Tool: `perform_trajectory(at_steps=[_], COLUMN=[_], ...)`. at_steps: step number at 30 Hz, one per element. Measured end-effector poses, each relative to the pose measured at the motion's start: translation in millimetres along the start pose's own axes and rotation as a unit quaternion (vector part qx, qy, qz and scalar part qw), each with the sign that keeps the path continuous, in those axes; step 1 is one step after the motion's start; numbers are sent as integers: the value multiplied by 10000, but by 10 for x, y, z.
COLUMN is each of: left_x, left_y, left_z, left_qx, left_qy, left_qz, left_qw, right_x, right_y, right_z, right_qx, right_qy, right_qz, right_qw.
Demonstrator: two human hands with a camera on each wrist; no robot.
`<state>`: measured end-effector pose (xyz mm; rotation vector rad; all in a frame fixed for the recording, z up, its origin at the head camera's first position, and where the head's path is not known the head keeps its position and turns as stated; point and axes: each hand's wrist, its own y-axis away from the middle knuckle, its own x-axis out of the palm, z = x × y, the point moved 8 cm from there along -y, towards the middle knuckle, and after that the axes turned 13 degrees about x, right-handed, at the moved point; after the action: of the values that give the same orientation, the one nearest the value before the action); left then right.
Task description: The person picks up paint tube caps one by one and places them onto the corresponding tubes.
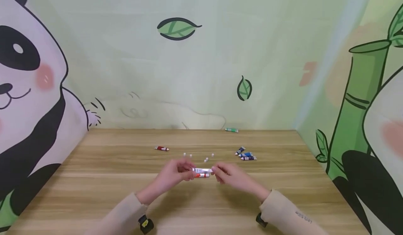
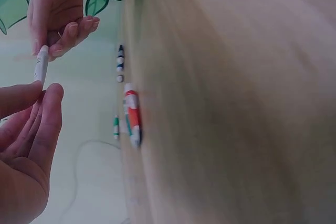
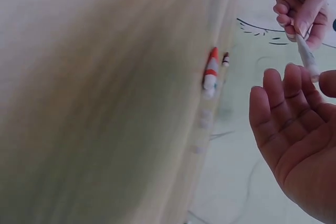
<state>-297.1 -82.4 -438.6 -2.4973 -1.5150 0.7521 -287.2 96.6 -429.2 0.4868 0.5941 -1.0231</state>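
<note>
A small white paint tube (image 1: 203, 170) is held up above the table between both hands. My left hand (image 1: 176, 172) pinches its flat end between thumb and fingers. At the other end, the thumb and index finger of my right hand (image 1: 231, 175) pinch the tip at the cap, hiding most of it. In the right wrist view the remaining fingers of the right hand (image 3: 299, 124) are spread out, and the white tube (image 3: 307, 57) slants between the hands. Below it on the table lies an orange-red tube (image 1: 202, 175), seen also in the left wrist view.
Several small white caps (image 1: 206, 159) lie scattered beyond the hands. A dark red tube (image 1: 162, 148) sits to the left, a green tube (image 1: 232, 130) at the table's back edge. To the right, a blue tube (image 1: 245, 155) lies between two darker ones.
</note>
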Motion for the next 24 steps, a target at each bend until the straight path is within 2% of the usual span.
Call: perform_trajectory(at_steps=[9,14,24], left_x=[97,110,183], left_y=[80,92,63], left_z=[125,181,312], left_qx=[-145,-216,-76], left_qy=[23,-11,-581], left_qz=[206,302,659], left_qw=[9997,9993,9961], right_x=[130,193,274], right_y=[40,9,-90], right_z=[-175,-197,-264], right_qx=[173,247,646], right_qy=[33,220,187], right_qz=[94,92,254], right_qw=[9998,9994,9974])
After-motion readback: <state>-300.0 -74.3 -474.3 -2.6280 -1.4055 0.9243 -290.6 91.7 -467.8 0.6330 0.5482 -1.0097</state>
